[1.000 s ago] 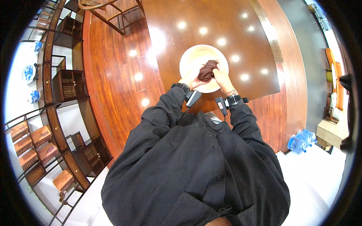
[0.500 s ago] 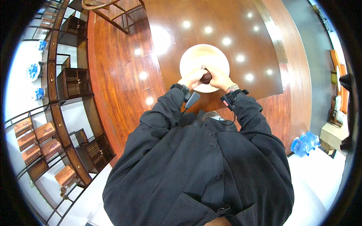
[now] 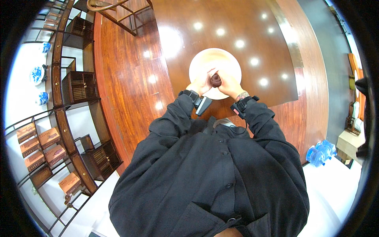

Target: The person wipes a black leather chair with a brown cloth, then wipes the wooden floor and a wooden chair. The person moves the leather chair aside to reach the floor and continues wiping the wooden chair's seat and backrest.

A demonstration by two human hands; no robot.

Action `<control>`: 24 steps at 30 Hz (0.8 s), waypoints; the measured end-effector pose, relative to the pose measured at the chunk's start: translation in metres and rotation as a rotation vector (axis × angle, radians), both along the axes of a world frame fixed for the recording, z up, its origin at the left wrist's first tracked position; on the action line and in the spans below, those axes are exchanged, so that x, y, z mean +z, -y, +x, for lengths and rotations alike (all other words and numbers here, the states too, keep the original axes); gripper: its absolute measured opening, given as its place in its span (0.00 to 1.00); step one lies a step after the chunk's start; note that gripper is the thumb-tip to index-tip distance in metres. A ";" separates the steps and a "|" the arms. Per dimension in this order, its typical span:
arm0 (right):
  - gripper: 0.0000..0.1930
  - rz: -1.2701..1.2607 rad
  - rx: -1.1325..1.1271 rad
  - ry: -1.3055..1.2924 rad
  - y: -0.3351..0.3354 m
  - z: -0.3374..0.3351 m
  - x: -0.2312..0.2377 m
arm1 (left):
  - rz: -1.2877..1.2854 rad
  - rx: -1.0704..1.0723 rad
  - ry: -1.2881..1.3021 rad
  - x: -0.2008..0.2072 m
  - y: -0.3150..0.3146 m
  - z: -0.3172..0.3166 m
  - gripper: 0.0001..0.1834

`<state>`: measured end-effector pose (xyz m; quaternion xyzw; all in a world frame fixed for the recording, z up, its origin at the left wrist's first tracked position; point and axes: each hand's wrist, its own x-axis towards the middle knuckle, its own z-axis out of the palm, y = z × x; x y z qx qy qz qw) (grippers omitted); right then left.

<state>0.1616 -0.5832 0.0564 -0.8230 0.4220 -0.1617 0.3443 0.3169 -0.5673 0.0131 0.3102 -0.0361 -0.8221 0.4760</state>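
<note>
Between my two hands is a small, rounded, dark brown object (image 3: 215,80), too small in view to tell its kind. My left hand (image 3: 202,82) closes on its left side, and my right hand (image 3: 229,83) grips it from the right. The fingertips meet at its far side, and part of the grip is hidden. Beneath my hands lies a round, pale disc-like plate or board (image 3: 215,55), near the front edge of the brown table (image 3: 241,25). Both wrists carry black straps with small devices.
A wooden chair (image 3: 132,19) stands beyond the table's left side. Along the left wall runs a dark shelf unit (image 3: 59,87) with orange-brown boxes (image 3: 49,136) and blue-and-white porcelain (image 3: 37,74). Large blue water bottles (image 3: 319,153) stand on the lower right.
My hands have turned slightly around the dark brown object, and more of its near face shows now. The whole view has shifted a little; both hands stay over the round plate.
</note>
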 end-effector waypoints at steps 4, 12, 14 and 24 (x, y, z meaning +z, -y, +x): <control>0.16 -0.064 0.081 0.056 0.004 -0.001 0.007 | 0.069 -0.296 -0.038 0.026 -0.006 0.025 0.21; 0.22 -0.202 0.306 0.104 0.007 0.000 0.024 | 0.125 -0.518 0.077 0.042 -0.002 0.030 0.17; 0.24 -0.228 0.351 0.104 0.008 0.000 0.025 | 0.049 -0.579 0.094 0.038 0.001 0.029 0.12; 0.34 -0.022 0.382 -0.059 0.017 -0.003 0.033 | -0.095 -0.790 0.387 0.061 0.014 0.022 0.06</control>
